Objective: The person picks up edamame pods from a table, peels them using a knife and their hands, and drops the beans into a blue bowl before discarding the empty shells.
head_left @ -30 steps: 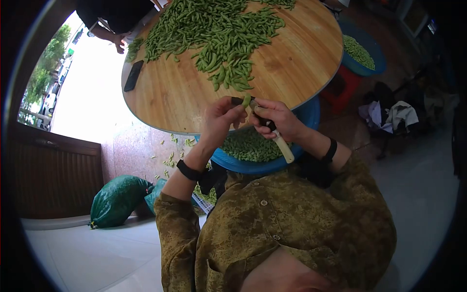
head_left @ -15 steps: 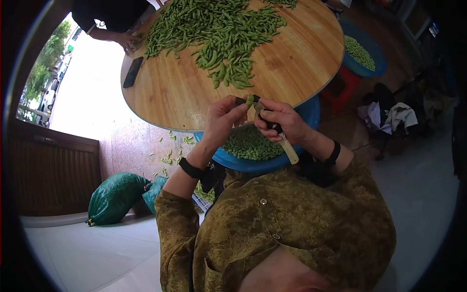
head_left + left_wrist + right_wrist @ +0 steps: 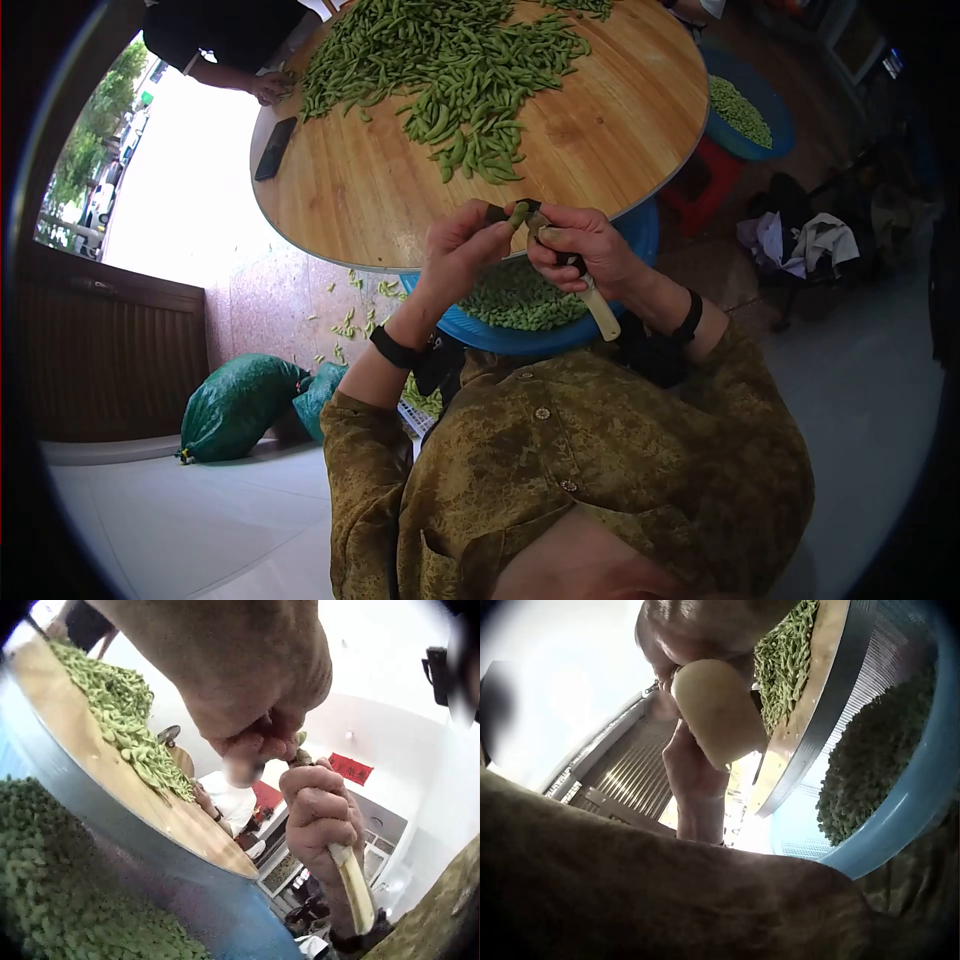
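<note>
In the head view my left hand pinches a green bean pod between thumb and fingers, just beyond the table's near edge. Close against it, my right hand grips a tool with a cream handle; fingers hide most of its working end. Dark coverings show on some fingertips. In the left wrist view the cream handle sticks out below the right fist, whose top meets the pod. The handle's blunt end fills the middle of the right wrist view. Below both hands, a blue basin holds shelled green beans.
A heap of bean pods covers the far part of the round wooden table. A black phone lies at its left edge, near another person's hand. Another basin of beans stands right, above a red stool. Green sacks lie left.
My hands have shifted slightly right, still together at the pod, which has tilted. The tool's handle has swung a little right. The other person's hand has moved in to the table edge.
</note>
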Demonstrator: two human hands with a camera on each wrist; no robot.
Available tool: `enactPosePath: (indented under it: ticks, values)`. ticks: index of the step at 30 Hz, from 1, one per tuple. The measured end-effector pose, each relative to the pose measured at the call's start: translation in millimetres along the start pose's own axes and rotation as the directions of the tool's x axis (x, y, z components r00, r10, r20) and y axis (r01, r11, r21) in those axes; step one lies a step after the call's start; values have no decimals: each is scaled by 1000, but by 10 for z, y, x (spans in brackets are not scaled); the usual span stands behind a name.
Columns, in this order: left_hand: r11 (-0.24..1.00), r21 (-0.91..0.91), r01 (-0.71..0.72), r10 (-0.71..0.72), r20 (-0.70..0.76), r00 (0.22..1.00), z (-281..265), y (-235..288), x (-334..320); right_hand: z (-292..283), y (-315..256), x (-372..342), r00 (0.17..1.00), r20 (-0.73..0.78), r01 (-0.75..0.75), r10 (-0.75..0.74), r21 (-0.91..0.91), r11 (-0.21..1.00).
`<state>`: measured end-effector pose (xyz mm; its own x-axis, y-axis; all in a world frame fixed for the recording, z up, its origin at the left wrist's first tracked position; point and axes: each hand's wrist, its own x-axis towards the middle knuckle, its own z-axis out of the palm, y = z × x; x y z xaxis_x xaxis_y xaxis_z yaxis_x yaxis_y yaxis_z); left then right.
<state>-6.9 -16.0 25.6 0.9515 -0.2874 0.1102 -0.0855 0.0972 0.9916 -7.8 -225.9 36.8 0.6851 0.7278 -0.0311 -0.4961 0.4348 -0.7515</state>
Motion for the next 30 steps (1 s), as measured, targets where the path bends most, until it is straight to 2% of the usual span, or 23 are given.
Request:
enactPosePath:
  ticks: [2, 3, 5, 6, 8, 9, 11, 12, 13, 14, 15, 16, 17, 18, 19, 20, 24, 25, 26, 27, 28, 29, 30]
  values:
    - [985, -159, 63, -54, 59, 997, -28, -7, 4, -5, 3, -3, 1000, 27, -7, 5, 40, 999]
    - [985, -160, 62, -53, 58, 997, -24, -3, 6, -10, 5, -7, 999, 53, -15, 11, 80, 997]
    - [899, -398, 180, -143, 123, 982, -11, 7, 8, -14, 5, -9, 997, 78, -26, 17, 112, 993]
    - [899, -400, 180, -143, 121, 982, -4, -3, 5, -15, 11, -10, 994, 103, -36, 21, 146, 989]
    - [775, -585, 239, -105, 253, 962, 20, -30, 8, -41, 33, -5, 993, 113, -44, 25, 167, 985]
    - [774, -587, 237, -104, 252, 962, 34, -44, 12, -66, 45, -1, 992, 122, -50, 27, 188, 981]
    - [571, -719, 398, -167, 373, 913, 61, -76, 16, -170, 121, 10, 987, 156, -62, 23, 248, 967]
    - [572, -720, 394, -164, 370, 914, 67, -95, 32, -184, 129, 23, 981, 191, -75, 16, 307, 949]
    - [658, -668, 349, -195, 297, 935, 73, -120, 66, -187, 98, 33, 980, 196, -79, 19, 301, 950]
    - [734, -604, 310, -221, 219, 950, 81, -147, 77, -167, 62, 29, 994, 92, -83, 58, 300, 950]
    - [732, -606, 311, -224, 217, 950, 94, -180, 64, -152, 51, 16, 995, -15, -87, 96, 302, 949]
    - [983, -177, 52, -48, 28, 998, 103, -209, 49, -140, 65, 11, 995, -15, -90, 99, 305, 948]
    - [925, 335, -178, 205, -47, 978, 101, -216, 52, -126, 69, 23, 993, -35, -97, 114, 314, 944]
    - [925, 335, -178, 206, -49, 977, 106, -171, 47, -116, 74, 32, 990, -55, -106, 130, 323, 940]
    - [718, 611, -334, 401, 28, 915, 115, -96, 30, -111, 87, 39, 990, -53, -108, 132, 324, 940]
    - [408, 805, -431, 547, 163, 821, 118, -53, 17, -111, 101, 50, 990, -37, -113, 134, 343, 932]
    - [395, 819, -416, 555, 149, 818, 118, -48, 10, -146, 156, 61, 994, -27, -93, 110, 364, 927]
    - [829, 528, -186, 264, -76, 962, 125, -1, 17, -155, 148, 61, 994, -27, -91, 108, 364, 927]
    - [987, 82, 140, -128, -135, 983, 133, 20, 20, -167, 143, 51, 994, -46, -80, 102, 336, 938]
    - [987, 80, 141, -130, -135, 982, 134, 14, 23, -173, 146, 38, 993, -66, -73, 98, 309, 948]
    - [980, -68, 185, -191, -97, 977, 130, 8, 31, -149, 135, 21, 993, -67, -76, 101, 310, 948]
    - [951, -211, 228, -244, -52, 968, 123, 5, 34, -104, 108, 0, 987, -142, -58, 81, 158, 986]
    - [951, -210, 226, -242, -53, 969, 132, -11, 33, -78, 87, -11, 976, -213, -48, 47, -1, 999]
